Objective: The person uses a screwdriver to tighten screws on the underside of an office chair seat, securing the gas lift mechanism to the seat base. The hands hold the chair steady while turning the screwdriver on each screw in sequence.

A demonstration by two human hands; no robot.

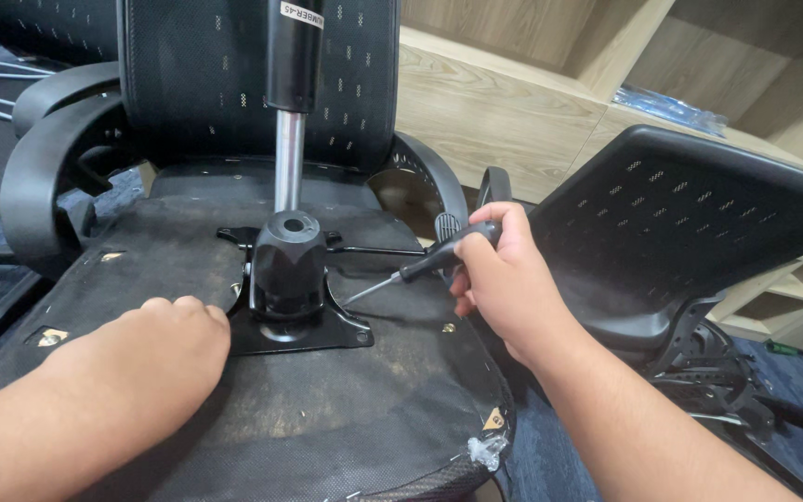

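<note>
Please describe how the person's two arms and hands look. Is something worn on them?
Both forearms are bare up to the picture's lower edge; no sleeve shows. The left hand and the right hand wear no gloves. I see no ring, watch or bracelet on the visible parts. Nothing is marked on them.

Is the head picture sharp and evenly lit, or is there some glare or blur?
Head view: mostly sharp and evenly lit; bright glare runs down the shiny chrome gas-lift rod; the black metal seat mechanism stays dark with little detail; the left hand looks slightly soft, near the lens.
</note>
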